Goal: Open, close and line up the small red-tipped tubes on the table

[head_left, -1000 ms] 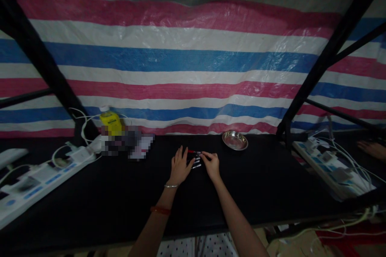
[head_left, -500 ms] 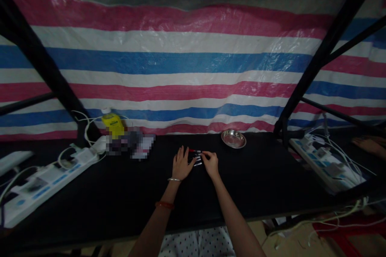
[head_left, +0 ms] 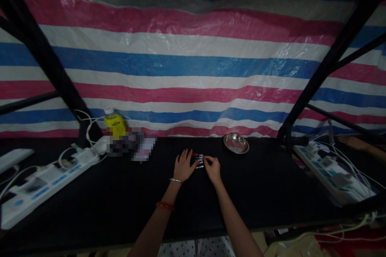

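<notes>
Several slim, short rods with shiny silver ends (head_left: 199,167) lie side by side on the black table; one shows red (head_left: 195,154). Their exact kind is too small to tell. My left hand (head_left: 183,167) lies over their left part, palm down with the fingers spread, and hides much of them. At their silver ends, my right hand (head_left: 213,170) has its thumb and fingers brought together in a pinch. Whether a rod is between those fingertips is hidden. A round, shallow metal dish (head_left: 236,144) stands beyond my right hand.
A yellow bottle (head_left: 115,125) and some blurred-out items (head_left: 129,144) stand at the back left. White power strips with plugs and cables lie on the left (head_left: 45,182) and right (head_left: 328,170). Black frame posts rise on both sides before a striped sheet. Another person's hand (head_left: 351,142) is at far right.
The view has shifted slightly. My left hand stays spread over the rods, and my right hand stays pinched at their silver ends, with little movement.
</notes>
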{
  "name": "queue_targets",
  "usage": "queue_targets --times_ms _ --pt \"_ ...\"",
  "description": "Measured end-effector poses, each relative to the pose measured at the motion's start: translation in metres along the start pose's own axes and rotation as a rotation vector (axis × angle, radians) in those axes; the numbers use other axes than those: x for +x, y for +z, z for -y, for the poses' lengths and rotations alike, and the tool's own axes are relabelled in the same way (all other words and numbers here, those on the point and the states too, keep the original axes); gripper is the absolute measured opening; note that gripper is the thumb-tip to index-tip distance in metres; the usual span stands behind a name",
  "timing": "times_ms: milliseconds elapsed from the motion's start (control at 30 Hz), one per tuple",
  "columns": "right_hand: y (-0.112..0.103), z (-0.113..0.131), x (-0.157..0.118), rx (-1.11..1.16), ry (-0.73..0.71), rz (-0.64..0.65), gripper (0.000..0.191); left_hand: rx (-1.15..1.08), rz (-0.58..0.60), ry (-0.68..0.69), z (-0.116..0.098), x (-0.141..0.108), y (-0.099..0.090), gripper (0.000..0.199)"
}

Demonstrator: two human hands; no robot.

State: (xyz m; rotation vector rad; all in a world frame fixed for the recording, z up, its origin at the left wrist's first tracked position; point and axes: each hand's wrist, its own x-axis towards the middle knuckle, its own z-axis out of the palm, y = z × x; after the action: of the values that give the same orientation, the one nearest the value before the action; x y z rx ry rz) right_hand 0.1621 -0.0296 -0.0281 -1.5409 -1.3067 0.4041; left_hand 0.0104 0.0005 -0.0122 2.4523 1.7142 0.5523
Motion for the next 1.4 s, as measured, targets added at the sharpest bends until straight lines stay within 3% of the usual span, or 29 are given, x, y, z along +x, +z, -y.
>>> queue_targets --times_ms 233,533,1400 --pt "0.0 0.007 0.0 -0.146 -0.08 0.047 0.035 -0.042 0.006 0.042 0.0 0.002 0.001 0.065" --pt "0.003 0.022 -0.007 -0.448 -0.129 0.306 0.046 -0.07 -0.023 0.081 0.003 0.005 0.007 0.056" --pt "0.002 0.018 -0.008 -0.332 -0.14 0.264 0.043 -0.083 -0.013 0.077 0.0 0.004 0.002 0.051"
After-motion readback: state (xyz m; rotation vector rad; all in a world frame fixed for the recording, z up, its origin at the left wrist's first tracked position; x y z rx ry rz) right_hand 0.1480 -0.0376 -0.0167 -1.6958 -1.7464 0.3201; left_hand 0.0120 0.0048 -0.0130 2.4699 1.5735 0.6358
